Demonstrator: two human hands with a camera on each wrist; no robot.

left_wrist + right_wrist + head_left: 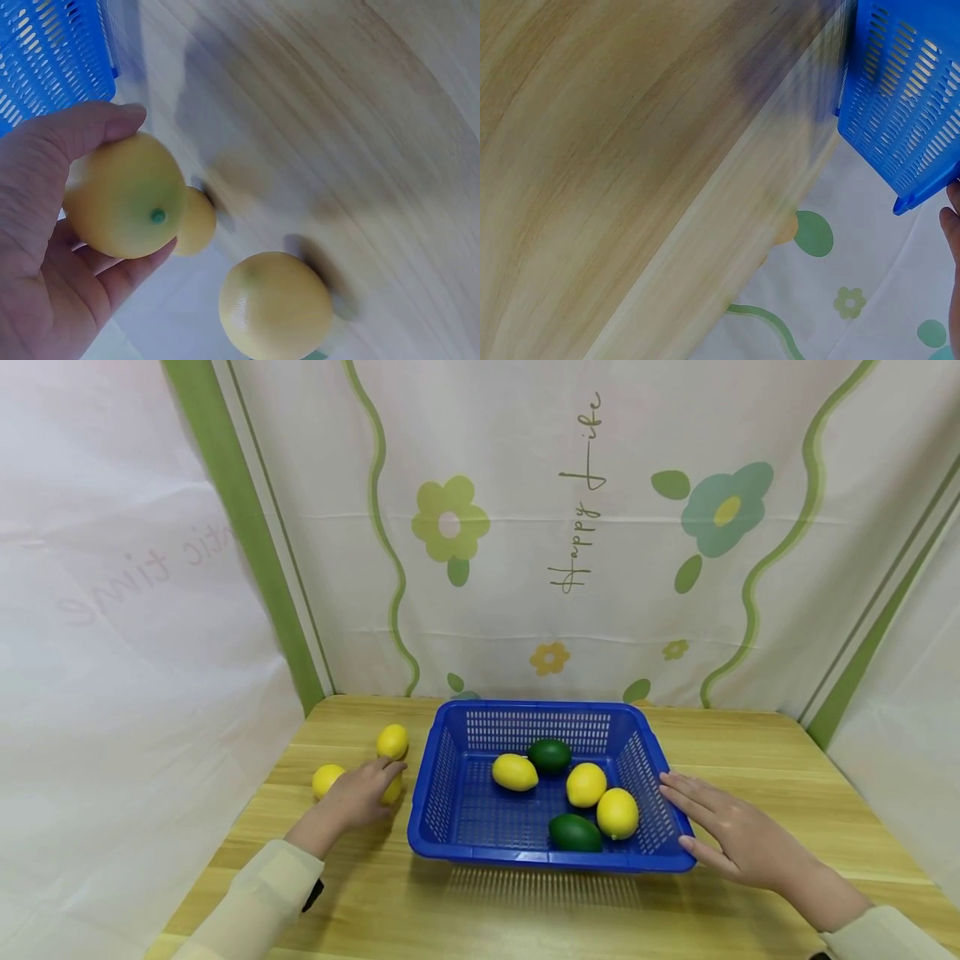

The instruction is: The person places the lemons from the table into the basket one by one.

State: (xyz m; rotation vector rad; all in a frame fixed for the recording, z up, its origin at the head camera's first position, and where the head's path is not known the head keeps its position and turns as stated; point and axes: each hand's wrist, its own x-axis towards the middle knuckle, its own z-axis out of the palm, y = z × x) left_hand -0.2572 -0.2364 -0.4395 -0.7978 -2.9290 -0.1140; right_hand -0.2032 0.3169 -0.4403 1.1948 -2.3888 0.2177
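Note:
My left hand [360, 795] grips a yellow lemon [131, 199] between thumb and fingers, left of the blue plastic basket [525, 859]. In the left wrist view the stem end of this lemon faces the camera. Two more lemons lie close by: one [392, 742] beyond the hand, one [327, 781] to its left. On the basket's right rim rests my right hand [738, 831], its fingers extended. Inside the basket are three lemons [514, 772] and two dark green oval fruits [575, 833]. The right wrist view catches only part of that hand at its edge.
The basket stands on a wood-grain table [757, 752]. Behind the table hangs a white curtain [510, 610] with printed flowers, and more white cloth [135, 693] hangs on the left side.

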